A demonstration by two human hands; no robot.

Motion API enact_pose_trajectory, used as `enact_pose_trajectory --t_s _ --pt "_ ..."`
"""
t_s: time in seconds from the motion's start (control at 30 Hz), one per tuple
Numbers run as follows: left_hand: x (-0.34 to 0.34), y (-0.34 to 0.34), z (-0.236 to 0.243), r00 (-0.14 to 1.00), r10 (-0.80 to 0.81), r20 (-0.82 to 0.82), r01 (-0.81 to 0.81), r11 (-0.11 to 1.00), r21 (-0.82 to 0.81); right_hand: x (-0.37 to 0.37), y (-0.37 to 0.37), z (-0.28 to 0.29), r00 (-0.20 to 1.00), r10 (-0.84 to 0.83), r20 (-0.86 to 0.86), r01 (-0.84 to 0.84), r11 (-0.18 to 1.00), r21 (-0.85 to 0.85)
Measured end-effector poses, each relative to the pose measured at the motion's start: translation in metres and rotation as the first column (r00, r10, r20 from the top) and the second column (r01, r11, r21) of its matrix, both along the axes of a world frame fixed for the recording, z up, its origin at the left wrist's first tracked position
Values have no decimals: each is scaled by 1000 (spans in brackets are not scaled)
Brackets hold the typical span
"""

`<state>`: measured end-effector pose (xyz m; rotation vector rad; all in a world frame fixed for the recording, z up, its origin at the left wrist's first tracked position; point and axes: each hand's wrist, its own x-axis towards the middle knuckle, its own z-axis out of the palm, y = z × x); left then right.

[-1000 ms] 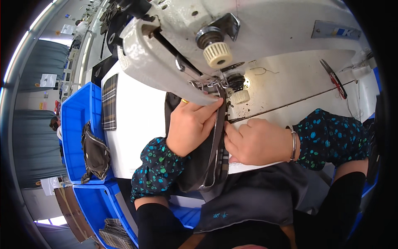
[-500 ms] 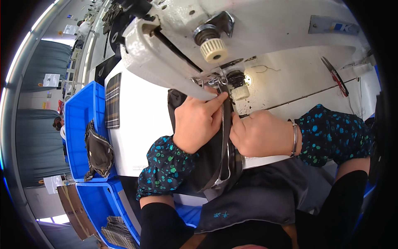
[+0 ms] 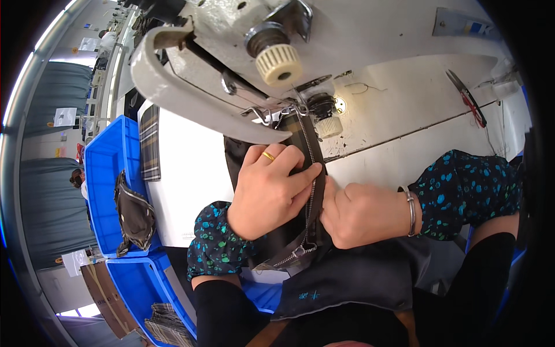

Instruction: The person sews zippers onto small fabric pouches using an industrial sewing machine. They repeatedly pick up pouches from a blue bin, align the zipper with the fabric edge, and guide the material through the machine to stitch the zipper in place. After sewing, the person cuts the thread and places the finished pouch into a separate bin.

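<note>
A dark fabric piece (image 3: 236, 151) with a metal-toothed zipper (image 3: 310, 139) along it lies under the presser foot (image 3: 298, 107) of a white sewing machine (image 3: 370, 29). My left hand (image 3: 270, 188), wearing a gold ring, presses on the fabric with bent fingers. Its index finger and thumb are closed at the zipper. Beside it, my right hand (image 3: 364, 214) is curled shut at the zipper tape's right edge, its fingertips mostly hidden. The zipper slider (image 3: 298, 252) sits near the lower end, where the teeth curve left. Plaid cloth shows beside the zipper near the foot.
Red-handled scissors (image 3: 467, 98) lie on the table at the right. Folded plaid cloth (image 3: 149, 141) rests on the left side. Two blue bins (image 3: 110, 191) stand further left, one holding a dark zippered piece (image 3: 136, 217), the other plaid pieces (image 3: 169, 324). Dark fabric covers my lap.
My left hand has drawn back from the presser foot toward me, its fingers more bent. The fabric beside the foot is now uncovered. The right hand stays at the zipper's edge, slightly lower.
</note>
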<state>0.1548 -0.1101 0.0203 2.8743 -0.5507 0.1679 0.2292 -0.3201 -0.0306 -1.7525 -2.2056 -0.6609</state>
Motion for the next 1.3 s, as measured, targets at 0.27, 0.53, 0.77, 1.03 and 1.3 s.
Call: enact_pose_trajectory --t_s 0.27,0.53,0.77,1.03,1.3 --pt "-2 -2 -2 1000 10 0 -10 1000 9 3 2 -1 998 56 -12 -56 998 37" --pt "3 1 -5 998 54 26 -55 998 14 5 6 -4 1000 15 -10 -14 998 58" --pt "27 18 -13 992 118 37 -117 992 -45 28 22 -9 999 -32 5 32 999 -19" --pt "38 31 -18 986 165 29 -165 986 0 40 29 -11 992 -113 -50 111 993 -48" --pt "34 46 -18 991 123 47 -113 978 -177 46 33 -7 914 -168 -369 251 949 191"
